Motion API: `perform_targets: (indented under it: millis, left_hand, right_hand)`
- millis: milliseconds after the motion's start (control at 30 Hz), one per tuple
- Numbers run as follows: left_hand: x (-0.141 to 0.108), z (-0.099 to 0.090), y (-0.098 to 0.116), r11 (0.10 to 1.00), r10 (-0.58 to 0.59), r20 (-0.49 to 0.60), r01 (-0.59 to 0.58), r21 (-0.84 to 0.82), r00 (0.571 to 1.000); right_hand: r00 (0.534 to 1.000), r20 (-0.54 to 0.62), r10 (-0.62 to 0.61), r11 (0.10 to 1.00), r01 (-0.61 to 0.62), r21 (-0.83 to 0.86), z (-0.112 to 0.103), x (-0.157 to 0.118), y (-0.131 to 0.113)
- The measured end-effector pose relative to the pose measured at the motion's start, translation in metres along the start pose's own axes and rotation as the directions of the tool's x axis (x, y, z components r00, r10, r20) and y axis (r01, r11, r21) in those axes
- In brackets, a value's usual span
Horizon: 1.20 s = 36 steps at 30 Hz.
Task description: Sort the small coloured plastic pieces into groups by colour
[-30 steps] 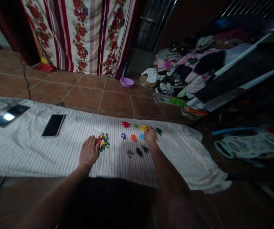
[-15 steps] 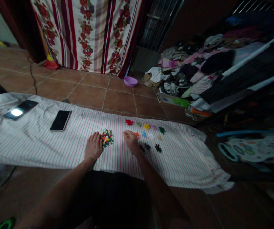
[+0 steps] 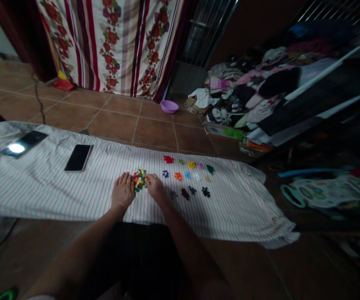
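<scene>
A mixed pile of small colourful pieces (image 3: 139, 180) lies on a striped cloth (image 3: 111, 156). My left hand (image 3: 124, 190) rests flat at the pile's left edge, fingers stretched. At its right edge, my right hand (image 3: 154, 185) has its fingers pinched together; anything between the fingertips is too small to make out. Sorted by colour to the right are small heaps, among them red (image 3: 168, 159), yellow (image 3: 191, 165), orange (image 3: 178, 176), purple (image 3: 165, 173), dark green (image 3: 210, 169), dark red (image 3: 185, 193) and black (image 3: 205, 192).
A phone (image 3: 79, 158) and a shiny dark slab (image 3: 23, 144) lie on the cloth to the left. Beyond are a purple basin (image 3: 169, 106) on the tiled floor, a floral curtain (image 3: 123, 50) and piled clothes (image 3: 245, 87).
My right hand has moved left from beside the orange heap to the mixed pile, uncovering the purple heap. My left hand stays by the pile. The view has shifted slightly.
</scene>
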<state>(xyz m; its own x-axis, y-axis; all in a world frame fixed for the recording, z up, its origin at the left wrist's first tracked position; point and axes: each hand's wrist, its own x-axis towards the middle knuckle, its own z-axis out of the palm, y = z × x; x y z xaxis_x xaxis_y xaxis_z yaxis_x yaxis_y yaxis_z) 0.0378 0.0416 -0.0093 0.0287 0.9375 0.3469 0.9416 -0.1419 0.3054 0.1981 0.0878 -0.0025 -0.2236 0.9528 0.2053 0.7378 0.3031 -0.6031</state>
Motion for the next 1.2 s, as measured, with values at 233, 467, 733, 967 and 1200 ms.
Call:
perform_targets:
  millis: [233, 467, 733, 967, 1200]
  left_hand:
    - [-0.001, 0.000, -0.001, 1.000, 0.005, -0.019, -0.006, -0.010, 1.000]
    - [-0.001, 0.001, -0.001, 1.000, 0.012, -0.018, -0.012, -0.007, 1.000]
    - [-0.002, 0.001, -0.002, 0.999, 0.039, -0.043, -0.039, 0.000, 0.998]
    - [-0.002, 0.001, -0.002, 0.999, 0.040, -0.066, -0.042, -0.021, 0.997]
    - [-0.002, 0.001, -0.003, 0.997, 0.070, -0.058, -0.071, -0.006, 0.996]
  right_hand:
    - [1.000, -0.020, -0.008, 1.000, 0.007, -0.021, 0.005, -0.001, -0.004]
    - [0.998, -0.059, 0.009, 1.000, -0.010, -0.002, 0.011, -0.004, -0.005]
    - [0.989, -0.104, 0.103, 0.990, -0.092, 0.102, 0.011, -0.007, -0.011]
    - [0.973, -0.106, 0.207, 0.948, -0.173, 0.267, 0.006, -0.008, -0.008]
    - [0.964, -0.127, 0.235, 0.934, -0.188, 0.303, 0.005, -0.006, 0.005]
